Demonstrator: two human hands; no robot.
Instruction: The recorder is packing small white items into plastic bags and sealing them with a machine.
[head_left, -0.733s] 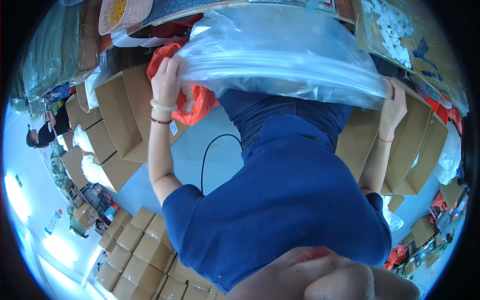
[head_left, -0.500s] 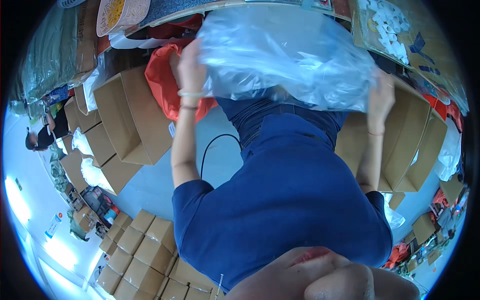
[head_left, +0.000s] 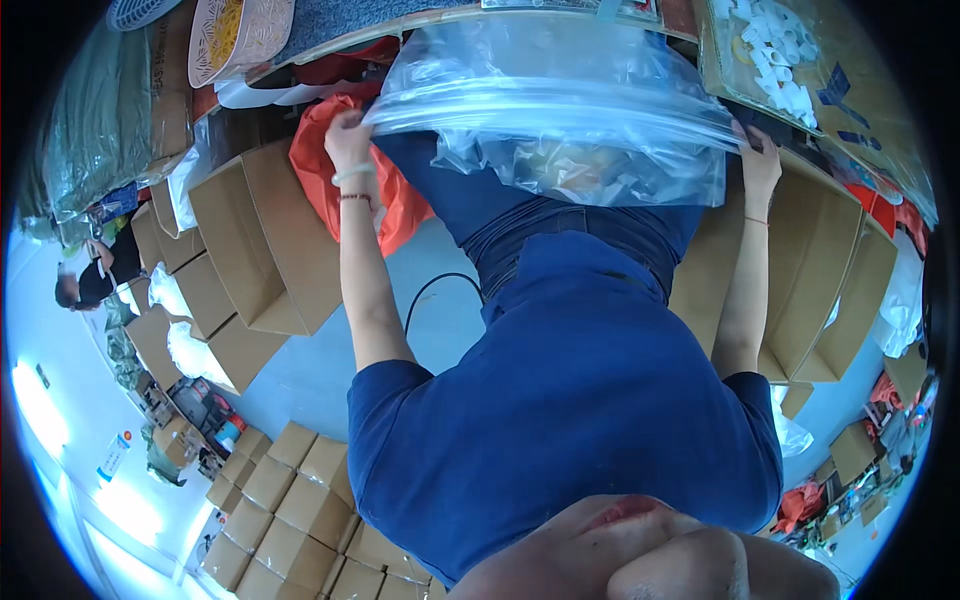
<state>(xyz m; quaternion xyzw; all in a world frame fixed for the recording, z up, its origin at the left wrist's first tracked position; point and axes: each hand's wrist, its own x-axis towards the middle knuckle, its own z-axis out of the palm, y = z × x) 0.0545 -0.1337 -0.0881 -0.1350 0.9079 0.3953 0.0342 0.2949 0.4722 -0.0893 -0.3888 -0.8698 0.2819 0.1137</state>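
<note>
A large clear plastic bag (head_left: pixel 560 110) stretches across my lap below the table's edge, its long edge pulled fairly straight between my hands. My left hand (head_left: pixel 350 142) pinches one end of that edge, in front of a red bag (head_left: pixel 312 165). At the opposite end my right hand (head_left: pixel 758 155) grips the other corner. The lower part of the plastic hangs crumpled over my thighs, and something pale shows dimly through it; I cannot make out what it is.
Open cardboard boxes (head_left: pixel 255 240) stand to my left, and another cardboard box (head_left: pixel 800 260) to my right. On the table are a pink basket (head_left: pixel 265 45) with yellow pieces and a tray of white plastic parts (head_left: pixel 775 55). Stacked closed cartons (head_left: pixel 290 510) lie behind me. A person (head_left: pixel 105 265) is at far left.
Both hands have spread the bag's edge tauter, the left moving outward and slightly nearer. The plastic has gone from billowed and blurred to a straighter band.
</note>
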